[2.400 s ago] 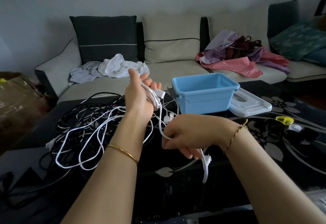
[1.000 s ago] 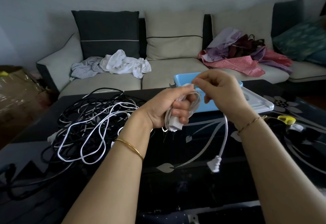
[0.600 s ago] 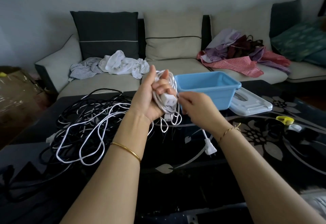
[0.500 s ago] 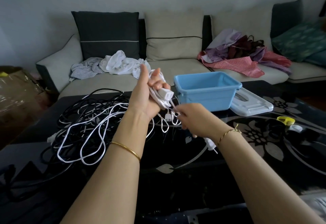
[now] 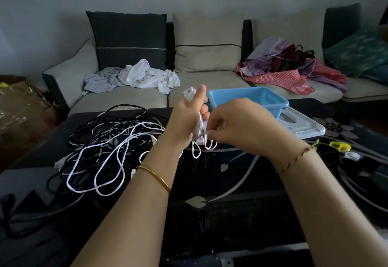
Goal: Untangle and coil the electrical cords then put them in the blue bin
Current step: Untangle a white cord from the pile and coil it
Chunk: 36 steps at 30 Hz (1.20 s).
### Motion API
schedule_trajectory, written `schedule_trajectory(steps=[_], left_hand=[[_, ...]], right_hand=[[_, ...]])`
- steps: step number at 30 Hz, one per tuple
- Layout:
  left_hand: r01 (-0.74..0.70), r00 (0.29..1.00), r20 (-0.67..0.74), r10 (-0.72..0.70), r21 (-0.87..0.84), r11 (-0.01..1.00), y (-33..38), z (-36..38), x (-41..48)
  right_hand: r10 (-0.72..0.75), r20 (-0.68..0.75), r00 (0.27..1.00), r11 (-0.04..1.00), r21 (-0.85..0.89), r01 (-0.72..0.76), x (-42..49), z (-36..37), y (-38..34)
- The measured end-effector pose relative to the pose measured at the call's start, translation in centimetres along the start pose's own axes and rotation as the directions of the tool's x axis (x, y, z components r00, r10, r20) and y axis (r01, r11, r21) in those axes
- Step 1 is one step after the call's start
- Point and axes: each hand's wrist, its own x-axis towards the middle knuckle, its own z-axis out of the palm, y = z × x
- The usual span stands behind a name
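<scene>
My left hand (image 5: 186,117) holds a coiled white cord (image 5: 200,144) upright over the black table, loops sticking out above the fingers and below the palm. Right beside it, my right hand (image 5: 237,126) pinches the cord's loose end against the coil. The blue bin (image 5: 247,99) stands just behind both hands, open and partly hidden by them. A tangle of black and white cords (image 5: 105,147) lies on the table to the left.
The bin's pale lid (image 5: 302,126) lies flat to the right of the bin. A yellow and white small item (image 5: 341,147) sits at the right of the table. A sofa (image 5: 210,81) with clothes heaps runs behind.
My right hand has come up from below the coil and now pinches the cord end against it. The hanging plug is no longer visible. My left hand has tilted slightly.
</scene>
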Motion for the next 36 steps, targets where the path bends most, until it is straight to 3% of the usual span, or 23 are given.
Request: schedule_trajectory(steps=[4,7,10,13,15,17,23,29,36], left_hand=[[0.059,0.99,0.115,-0.084,0.205,0.977,0.3,0.9,-0.9],[0.259,0.912,0.302,-0.278,0.103,0.96,0.8,1.3,-1.3],[0.407,0.801,0.477,-0.362,0.009,0.913,0.6,1.2,-1.0],[0.523,0.728,0.537,-0.426,-0.034,0.851,0.8,1.2,-0.8],[0.581,0.692,0.559,-0.457,-0.056,0.812,1.2,1.3,-0.9],[0.612,0.681,0.549,-0.485,-0.064,0.788,1.1,1.3,-0.9],[0.703,0.659,0.459,-0.596,-0.094,0.705,0.7,2.2,-0.8],[0.679,0.693,0.372,-0.618,-0.047,0.733,0.1,3.7,-0.5],[0.566,0.733,0.463,-0.499,-0.006,0.824,-1.2,5.9,0.2]], right_hand=[[-0.073,-0.112,0.991,0.97,0.224,0.097,0.3,-0.6,1.1],[-0.118,-0.227,0.967,0.949,0.26,0.177,0.7,-0.5,2.5],[-0.116,-0.306,0.945,0.942,0.269,0.202,1.2,0.7,4.0],[-0.038,-0.368,0.929,0.936,0.313,0.162,1.2,2.1,4.9],[0.052,-0.332,0.942,0.866,0.484,0.123,1.1,2.6,5.2],[0.097,-0.253,0.963,0.783,0.616,0.083,1.0,3.3,5.5],[0.183,-0.277,0.943,0.749,0.661,0.049,1.0,4.9,5.9],[0.3,-0.279,0.912,0.749,0.661,-0.044,0.4,5.6,6.6],[0.466,-0.306,0.83,0.639,0.765,-0.076,-0.9,5.5,9.0]])
